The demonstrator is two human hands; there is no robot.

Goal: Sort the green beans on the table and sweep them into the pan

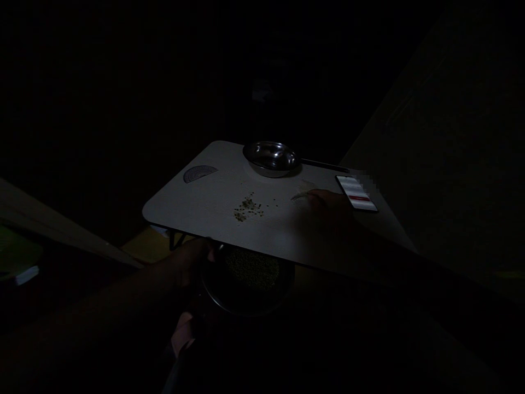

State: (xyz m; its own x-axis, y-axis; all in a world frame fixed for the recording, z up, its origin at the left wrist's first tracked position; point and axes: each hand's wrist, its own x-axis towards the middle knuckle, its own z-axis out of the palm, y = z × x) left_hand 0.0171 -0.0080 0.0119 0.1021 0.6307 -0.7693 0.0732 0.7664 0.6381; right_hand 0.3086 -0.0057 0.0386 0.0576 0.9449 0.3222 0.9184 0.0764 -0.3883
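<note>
In the dim light, my left hand grips the rim of a round metal bowl just below the table's near edge. Small green beans or seeds lie inside it. My right hand rests low over the white table, its fingers closed around or beside a thin pale thing too dark to make out. Beside those fingertips is a faint pale patch of fine bits. Several loose green seeds are scattered on the tabletop between the hands.
A shiny steel bowl stands at the table's far edge. Left of it lies a half-round protractor-like print or piece. A lit phone lies right of my right hand, and a dark strip runs along the back edge.
</note>
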